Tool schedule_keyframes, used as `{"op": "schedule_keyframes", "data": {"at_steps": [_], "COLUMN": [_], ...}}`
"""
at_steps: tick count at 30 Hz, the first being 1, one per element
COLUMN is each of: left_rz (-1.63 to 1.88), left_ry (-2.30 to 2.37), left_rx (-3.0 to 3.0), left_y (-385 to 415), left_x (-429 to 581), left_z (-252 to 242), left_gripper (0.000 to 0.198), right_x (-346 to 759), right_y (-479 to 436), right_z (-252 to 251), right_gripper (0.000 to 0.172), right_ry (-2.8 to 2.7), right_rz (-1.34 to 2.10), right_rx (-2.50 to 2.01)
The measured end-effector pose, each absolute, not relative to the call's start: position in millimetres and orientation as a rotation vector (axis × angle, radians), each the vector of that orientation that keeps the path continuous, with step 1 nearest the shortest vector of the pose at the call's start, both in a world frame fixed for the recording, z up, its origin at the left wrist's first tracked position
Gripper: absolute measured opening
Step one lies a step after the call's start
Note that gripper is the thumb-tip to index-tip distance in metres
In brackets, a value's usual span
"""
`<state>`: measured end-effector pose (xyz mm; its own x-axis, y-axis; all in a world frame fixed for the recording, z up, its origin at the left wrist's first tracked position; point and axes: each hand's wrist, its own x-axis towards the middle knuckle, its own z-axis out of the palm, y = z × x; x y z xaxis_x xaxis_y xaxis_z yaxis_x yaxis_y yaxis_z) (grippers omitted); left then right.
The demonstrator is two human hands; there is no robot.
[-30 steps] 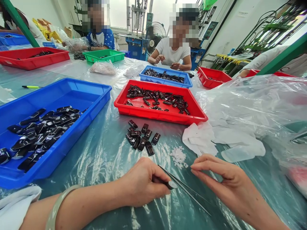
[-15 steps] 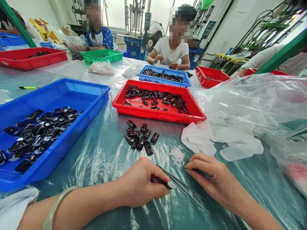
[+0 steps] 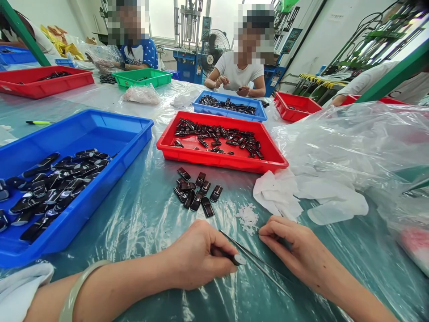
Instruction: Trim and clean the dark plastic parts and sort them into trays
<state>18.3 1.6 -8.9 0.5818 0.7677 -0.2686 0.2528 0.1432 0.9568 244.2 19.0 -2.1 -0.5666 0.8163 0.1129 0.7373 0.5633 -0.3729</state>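
Observation:
My left hand is closed around a small dark part whose pale round end pokes out past the thumb; most of it is hidden by the fingers. Just beyond those fingertips, metal tweezers lie slantwise on the plastic-covered table. My right hand rests at their right, thumb and fingers pinched together; anything between them is too small to make out. Close to its fingertips is a little heap of white bits. Several glossy black parts lie loose ahead of my left hand.
A blue tray of black parts stands at left, a red tray of them ahead. White crumpled sheets and clear plastic bagging lie at right. Across the table, a person in a white shirt sits behind another blue tray.
My two hands and the tweezers have hardly moved. One more black part shows at the left edge of the near blue tray. The co-worker opposite has shifted head and hands slightly.

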Motion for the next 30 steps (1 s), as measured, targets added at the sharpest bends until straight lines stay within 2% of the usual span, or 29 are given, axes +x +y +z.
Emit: {"op": "schedule_keyframes", "data": {"at_steps": [4, 8, 12, 27, 30], "left_rz": [0.454, 0.456, 0.464, 0.497, 0.498], "left_ry": [0.927, 0.929, 0.897, 0.878, 0.888], "left_rx": [1.408, 1.401, 1.431, 1.482, 1.492], "left_y": [1.4, 1.7, 1.4, 1.8, 1.2], "left_x": [18.4, 18.1, 17.6, 17.2, 17.0], "left_z": [-6.1, -6.9, -8.1, -7.4, -8.0], "left_gripper": [0.015, 0.016, 0.021, 0.023, 0.022], "right_x": [234.8, 216.8, 203.9, 199.8, 200.1], "right_y": [10.8, -6.7, -18.6, -25.8, -25.9], "right_z": [1.6, 10.9, 9.6, 2.6, -0.8], "right_gripper": [0.017, 0.01, 0.016, 0.03, 0.029], "right_ry": [-2.411, -2.217, -2.151, -2.192, -2.213], "right_rz": [0.395, 0.551, 0.654, 0.445, 0.379], "right_rx": [-1.288, -1.132, -0.965, -0.891, -0.891]}}
